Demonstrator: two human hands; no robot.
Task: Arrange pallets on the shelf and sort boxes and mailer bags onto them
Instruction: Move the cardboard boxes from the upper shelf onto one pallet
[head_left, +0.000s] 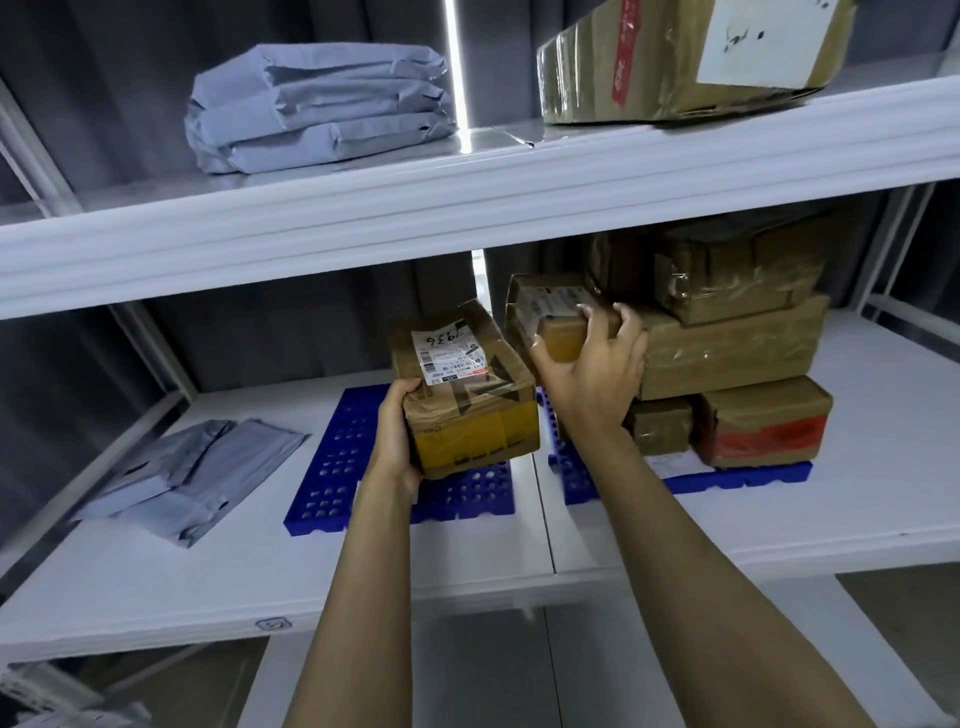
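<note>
My left hand (396, 436) grips a taped cardboard box with a white label (467, 395) by its left side, above a blue perforated pallet (332, 467) on the middle shelf (260, 571). My right hand (592, 364) grips a smaller taped box (545, 312) at the left edge of a stack of brown boxes (727, 348). That stack sits on a second blue pallet (727, 480) to the right. Two grey mailer bags (192, 478) lie flat on the shelf left of the pallets.
The upper shelf (467, 197) carries a pile of folded grey mailer bags (322, 114) at the left and a large brown box (691, 57) at the right. White shelf posts (150, 338) stand at the left and at the right.
</note>
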